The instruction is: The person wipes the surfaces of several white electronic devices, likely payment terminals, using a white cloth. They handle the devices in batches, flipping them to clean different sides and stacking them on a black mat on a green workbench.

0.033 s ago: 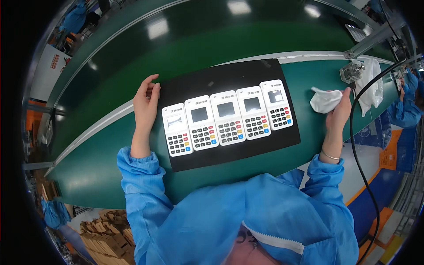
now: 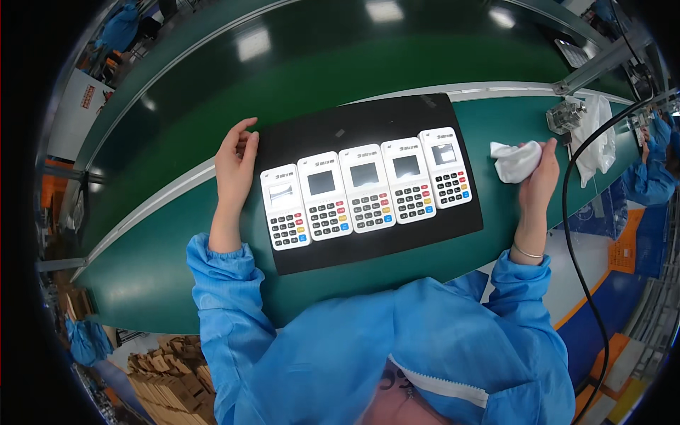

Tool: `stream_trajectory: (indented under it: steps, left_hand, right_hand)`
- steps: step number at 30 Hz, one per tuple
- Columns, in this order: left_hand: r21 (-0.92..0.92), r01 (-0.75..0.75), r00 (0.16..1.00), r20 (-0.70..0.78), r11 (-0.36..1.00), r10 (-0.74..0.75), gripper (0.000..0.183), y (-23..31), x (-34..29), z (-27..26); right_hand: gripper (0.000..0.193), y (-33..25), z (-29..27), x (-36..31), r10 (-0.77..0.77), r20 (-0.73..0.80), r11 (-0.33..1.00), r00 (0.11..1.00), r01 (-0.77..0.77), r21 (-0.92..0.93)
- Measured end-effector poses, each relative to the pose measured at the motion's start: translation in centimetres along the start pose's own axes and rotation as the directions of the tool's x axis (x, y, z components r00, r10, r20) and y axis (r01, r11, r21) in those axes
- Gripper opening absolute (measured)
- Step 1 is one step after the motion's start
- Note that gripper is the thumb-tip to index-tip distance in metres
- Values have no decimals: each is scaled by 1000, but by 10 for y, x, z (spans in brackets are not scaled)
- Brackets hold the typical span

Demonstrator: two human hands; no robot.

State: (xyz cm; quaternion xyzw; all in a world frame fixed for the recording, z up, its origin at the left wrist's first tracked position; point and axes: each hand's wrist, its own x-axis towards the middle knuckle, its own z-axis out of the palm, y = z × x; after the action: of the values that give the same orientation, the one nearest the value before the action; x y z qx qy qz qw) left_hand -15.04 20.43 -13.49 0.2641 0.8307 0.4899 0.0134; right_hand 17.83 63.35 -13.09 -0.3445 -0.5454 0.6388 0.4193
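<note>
Several white card payment terminals stand side by side in a slanting row on a black mat. Each has a small screen and a keypad with dark, red, yellow and blue keys. At the mat's left edge is my left hand, its fingers loosely bent, the thumb apart, and nothing held. Whether it touches the mat I cannot tell. Right of the mat, my right hand grips a crumpled white cloth, which hangs out to the left of the fingers, clear of the terminals.
The mat lies on a green worktable with a dark green surface beyond a pale rail. At the right stand a clear glass bottle and a white plastic bag, with a black cable curving past. Cardboard pieces are stacked lower left.
My right hand has shifted slightly left with the cloth, whose folds have changed shape. The left hand and the terminals stay almost where they were.
</note>
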Motion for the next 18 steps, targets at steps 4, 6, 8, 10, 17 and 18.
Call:
stream_trajectory:
  steps: [4, 6, 8, 10, 17, 18]
  left_hand:
    - [-194, 42, 999, 1, 980, -43, 29, -9, 0, 1]
    - [-151, 32, 999, 2, 988, -32, 27, -8, -2, -1]
    - [-106, 23, 1000, 15, 994, -21, 25, -4, -2, 0]
    - [-46, 2, 999, 42, 999, 0, 25, -2, 1, 0]
    - [-9, 8, 1000, 29, 1000, -8, 22, 1, -2, 0]
    - [0, 7, 1000, 31, 1000, -7, 21, 1, -2, 0]
  right_hand:
    - [27, 13, 29, -26, -314, 294, 629, 903, 430, -647]
    - [23, 10, 24, -28, -298, 321, 459, 899, 430, -777]
    - [21, -10, 41, -42, -318, 189, 682, 929, 363, -635]
    - [22, -26, 56, -57, -507, 375, 510, 776, 621, -595]
    - [42, -20, 96, -68, -317, 796, 157, 516, 856, -492]
    - [43, -20, 96, -69, -300, 807, 169, 508, 861, -479]
